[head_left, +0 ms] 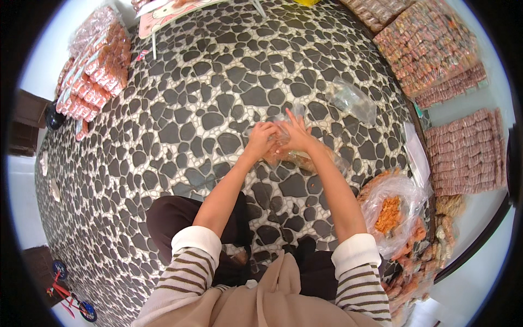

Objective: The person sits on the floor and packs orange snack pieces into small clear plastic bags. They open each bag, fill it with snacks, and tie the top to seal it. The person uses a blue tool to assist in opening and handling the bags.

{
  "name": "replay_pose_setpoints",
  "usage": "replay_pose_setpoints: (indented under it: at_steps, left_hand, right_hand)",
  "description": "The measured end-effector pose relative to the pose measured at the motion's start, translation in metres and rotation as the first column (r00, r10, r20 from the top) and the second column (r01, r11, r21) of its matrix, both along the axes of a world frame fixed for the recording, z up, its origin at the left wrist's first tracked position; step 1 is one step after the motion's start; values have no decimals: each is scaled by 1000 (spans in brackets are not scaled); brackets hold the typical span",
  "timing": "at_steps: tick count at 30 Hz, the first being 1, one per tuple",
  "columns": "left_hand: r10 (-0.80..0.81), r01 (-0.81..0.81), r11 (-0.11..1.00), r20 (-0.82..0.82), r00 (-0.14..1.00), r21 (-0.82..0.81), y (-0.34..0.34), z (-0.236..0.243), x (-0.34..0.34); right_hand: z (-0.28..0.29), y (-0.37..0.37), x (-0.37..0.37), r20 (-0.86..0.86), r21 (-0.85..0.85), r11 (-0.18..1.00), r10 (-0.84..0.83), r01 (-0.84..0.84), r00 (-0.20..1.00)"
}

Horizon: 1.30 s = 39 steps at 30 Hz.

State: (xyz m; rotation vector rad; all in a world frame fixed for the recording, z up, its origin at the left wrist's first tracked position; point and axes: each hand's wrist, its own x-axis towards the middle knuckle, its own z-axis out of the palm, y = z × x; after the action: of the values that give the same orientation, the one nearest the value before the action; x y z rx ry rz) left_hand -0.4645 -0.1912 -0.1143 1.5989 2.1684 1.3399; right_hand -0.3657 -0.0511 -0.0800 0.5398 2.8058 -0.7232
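In front of me, low over the patterned floor, both hands are on a small clear plastic bag (pixel 272 158) with orange contents at its bottom. My left hand (pixel 261 140) has its bent fingers closed on the bag's upper part. Against it, my right hand (pixel 297 137) grips the same bag with its thumb side, while its index finger points away from me. Their fingers partly hide the bag's mouth. Beside the right wrist lies another clear bag (pixel 301 161) holding orange-brown pieces, partly covered by that forearm.
A large open plastic bag (pixel 401 188) of orange snack pieces stands right of my right forearm. Flat clear bags (pixel 353 101) lie farther out. Stacks of packed snacks (pixel 466 152) line the right wall; more bundled packs (pixel 95 76) sit far left, near a low pink table (pixel 173 15).
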Motion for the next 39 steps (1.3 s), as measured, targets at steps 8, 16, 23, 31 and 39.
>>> replay_pose_setpoints:
  at_steps: [8, 16, 23, 31, 39]
  left_hand:
    - [-382, 348, 923, 285, 879, 164, 41, 68, 64]
    - [-234, 162, 962, 361, 902, 219, 115, 59, 163]
    - [87, -110, 935, -82, 993, -338, 119, -12, 237]
    - [172, -117, 983, 486, 857, -141, 105, -1, 190]
    - [-54, -22, 995, 706, 706, 98, 58, 14, 168]
  right_hand:
    - [-4, -1, 95, -331, -482, 837, -448, 259, 830]
    - [45, 66, 270, -528, -326, 606, -754, 726, 392]
    - [31, 56, 332, -386, -518, 552, -832, 653, 397]
    - [36, 51, 288, 113, -930, 178, -692, 321, 712]
    - [24, 31, 231, 226, -945, 36, -648, 326, 727]
